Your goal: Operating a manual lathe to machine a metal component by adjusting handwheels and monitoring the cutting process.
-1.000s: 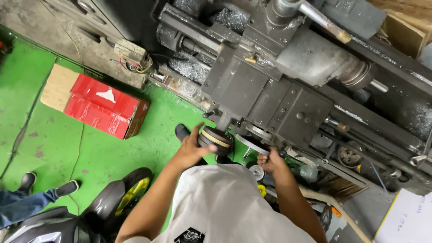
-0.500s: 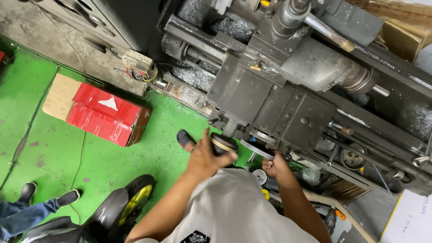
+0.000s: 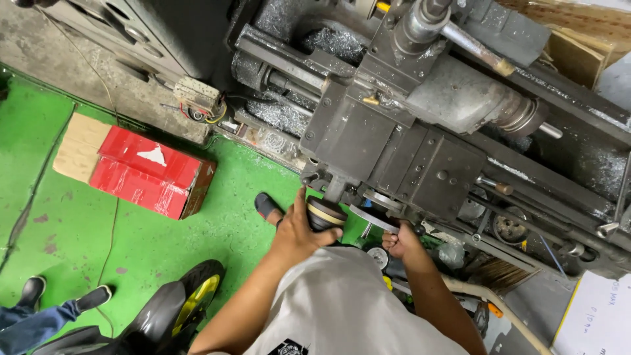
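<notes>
I look down at a grey metal lathe [image 3: 420,151]. My left hand [image 3: 299,233] is wrapped around a round black knob with a brass-coloured ring [image 3: 327,213] that sticks out from the front of the carriage. My right hand [image 3: 401,242] grips the rim of a flat metal handwheel [image 3: 373,218] just to the right of that knob. Both forearms reach forward over my pale grey shirt. A small round dial gauge [image 3: 376,256] shows between my arms.
A red cardboard box [image 3: 141,172] lies on the green floor at the left. Another person's legs and dark shoes [image 3: 59,304] stand at the bottom left. A black and yellow wheeled object [image 3: 190,302] sits near my left arm. Metal chips fill the lathe bed [image 3: 276,115].
The view has shifted a little. Both hands stay on the knob and the handwheel, with the left hand closing further round the knob.
</notes>
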